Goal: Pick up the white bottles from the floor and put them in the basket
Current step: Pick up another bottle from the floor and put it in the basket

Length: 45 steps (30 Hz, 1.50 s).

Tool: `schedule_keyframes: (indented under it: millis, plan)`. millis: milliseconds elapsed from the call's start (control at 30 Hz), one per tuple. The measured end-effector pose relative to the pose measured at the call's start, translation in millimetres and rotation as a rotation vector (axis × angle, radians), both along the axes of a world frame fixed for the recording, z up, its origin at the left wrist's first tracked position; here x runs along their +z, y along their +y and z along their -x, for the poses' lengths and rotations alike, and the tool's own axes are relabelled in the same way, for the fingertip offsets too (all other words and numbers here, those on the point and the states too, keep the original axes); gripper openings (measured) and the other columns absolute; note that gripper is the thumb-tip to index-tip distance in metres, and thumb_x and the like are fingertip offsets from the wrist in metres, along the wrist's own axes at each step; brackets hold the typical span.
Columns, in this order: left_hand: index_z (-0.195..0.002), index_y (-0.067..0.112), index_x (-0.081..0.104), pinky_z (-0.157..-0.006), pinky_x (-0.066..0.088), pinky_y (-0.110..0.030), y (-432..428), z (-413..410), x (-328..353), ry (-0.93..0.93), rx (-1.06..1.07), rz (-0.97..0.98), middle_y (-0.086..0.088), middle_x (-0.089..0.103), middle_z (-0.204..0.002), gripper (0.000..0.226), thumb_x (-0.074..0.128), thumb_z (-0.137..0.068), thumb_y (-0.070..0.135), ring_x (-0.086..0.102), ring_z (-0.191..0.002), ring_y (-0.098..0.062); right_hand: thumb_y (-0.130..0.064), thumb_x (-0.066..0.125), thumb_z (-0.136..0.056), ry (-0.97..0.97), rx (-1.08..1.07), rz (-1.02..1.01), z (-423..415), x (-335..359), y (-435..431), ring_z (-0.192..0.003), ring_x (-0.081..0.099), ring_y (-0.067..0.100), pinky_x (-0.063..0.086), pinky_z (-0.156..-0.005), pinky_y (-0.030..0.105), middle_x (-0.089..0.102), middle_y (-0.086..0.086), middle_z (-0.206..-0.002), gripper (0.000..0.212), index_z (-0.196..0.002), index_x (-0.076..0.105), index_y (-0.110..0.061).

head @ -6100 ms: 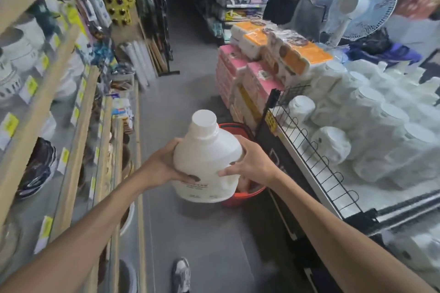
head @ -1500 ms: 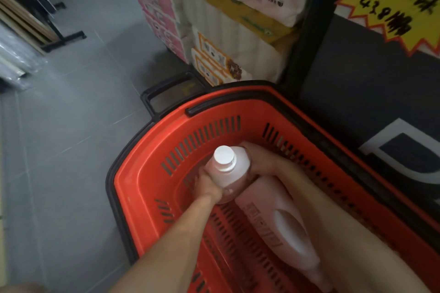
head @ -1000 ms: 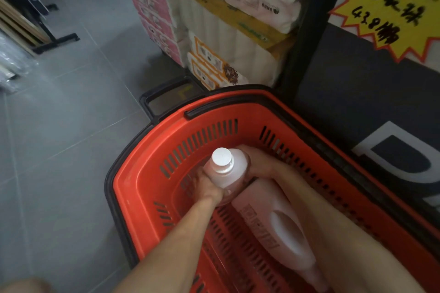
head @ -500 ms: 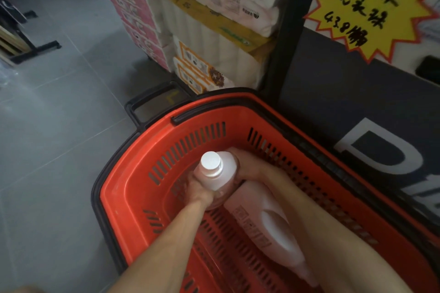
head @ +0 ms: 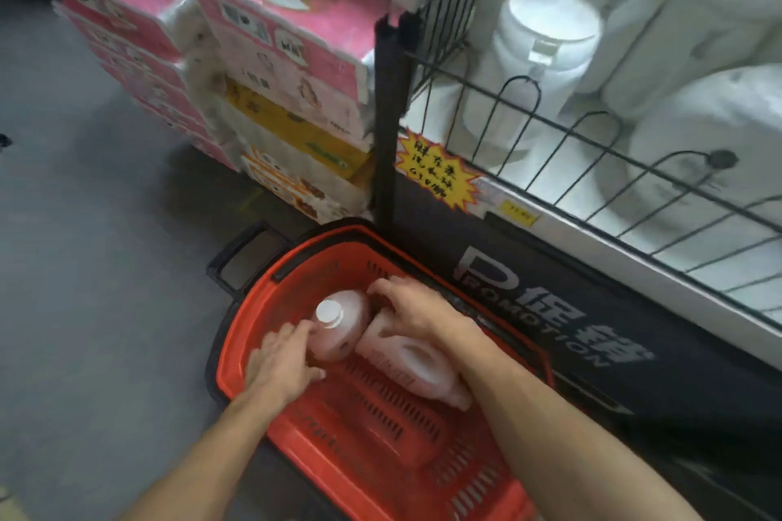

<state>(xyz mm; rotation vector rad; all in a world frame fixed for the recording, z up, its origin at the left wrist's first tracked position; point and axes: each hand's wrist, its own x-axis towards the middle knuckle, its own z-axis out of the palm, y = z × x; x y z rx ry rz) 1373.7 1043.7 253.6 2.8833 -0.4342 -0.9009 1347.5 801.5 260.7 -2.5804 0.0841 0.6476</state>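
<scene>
Head view — red basket on grey floor by tissue packs; left hand flat against upright white bottle, right hand spread over lying bottle.

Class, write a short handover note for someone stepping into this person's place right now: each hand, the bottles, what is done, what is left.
Left hand: fingers fairly straight, touching the upright bottle.
Right hand: arched over the lying bottle; grip unclear.
Both white bottles are inside the red basket, side by side.
Done: two bottles in.
Left: withdraw both hands. No further bottle shows on the visible floor.
</scene>
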Motion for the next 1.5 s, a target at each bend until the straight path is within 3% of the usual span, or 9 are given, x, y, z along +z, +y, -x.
schedule_keyframes:
  millis: [167,267,567,700,800,1167,1500]
  plan:
    - [-0.138,0.031,0.042,-0.095,0.044,-0.04,-23,25,104,-0.071,-0.271,-0.093,0.001,0.05,-0.134,0.068,0.072,-0.083,0.057,0.047,-0.125,-0.026,-0.042,0.073,-0.093,0.015,-0.08,0.207,65,90,-9,-0.127,0.052,0.032,0.05,-0.098,0.043,0.056,0.007,-0.134,0.057,-0.142,0.05,-0.023]
    - [-0.132,0.03,0.047,-0.095,0.043,-0.041,-57,44,162,-0.094,-0.405,-0.061,0.001,0.051,-0.133,0.061,0.071,-0.083,0.058,0.048,-0.124,-0.026,-0.051,0.066,-0.097,0.021,-0.258,0.221,120,131,-14,-0.125,0.054,0.034,0.048,-0.096,0.044,0.059,0.008,-0.131,0.052,-0.137,0.053,-0.021]
    - [-0.134,0.026,0.046,-0.096,0.044,-0.039,-157,144,336,-0.265,-1.036,-0.057,0.003,0.051,-0.13,0.056,0.064,-0.089,0.053,0.049,-0.123,-0.023,-0.038,0.063,-0.094,0.182,-0.763,0.317,323,295,-34,-0.13,0.049,0.037,0.043,-0.102,0.048,0.057,0.011,-0.138,0.047,-0.135,0.053,-0.017]
    - [-0.127,0.026,0.051,-0.095,0.045,-0.041,-201,200,397,-0.269,-1.259,0.032,0.002,0.055,-0.127,0.067,0.071,-0.076,0.064,0.052,-0.122,-0.024,-0.037,0.063,-0.096,0.248,-1.024,0.345,413,355,-27,-0.131,0.05,0.035,0.042,-0.103,0.047,0.057,0.01,-0.138,0.046,-0.136,0.051,-0.017]
    - [-0.13,0.026,0.049,-0.098,0.043,-0.041,-241,261,436,-0.261,-1.437,0.077,0.001,0.053,-0.133,0.063,0.071,-0.081,0.059,0.049,-0.126,-0.024,-0.038,0.064,-0.096,0.292,-1.232,0.345,486,388,-11,-0.13,0.051,0.033,0.043,-0.102,0.046,0.058,0.008,-0.137,0.044,-0.134,0.053,-0.018]
    - [-0.132,0.025,0.048,-0.091,0.045,-0.039,-329,580,500,-0.262,-2.118,0.308,0.001,0.054,-0.128,0.065,0.071,-0.082,0.061,0.051,-0.121,-0.024,-0.036,0.065,-0.093,0.342,-1.928,0.335,766,458,35,-0.129,0.054,0.033,0.046,-0.1,0.042,0.061,0.009,-0.134,0.041,-0.129,0.057,-0.019]
    - [-0.131,0.024,0.05,-0.094,0.046,-0.039,-382,793,529,-0.233,-2.367,0.433,0.003,0.055,-0.126,0.062,0.072,-0.083,0.058,0.052,-0.121,-0.023,-0.032,0.066,-0.09,0.375,-2.348,0.327,954,512,59,-0.127,0.058,0.032,0.048,-0.098,0.039,0.064,0.01,-0.135,0.043,-0.131,0.06,-0.019]
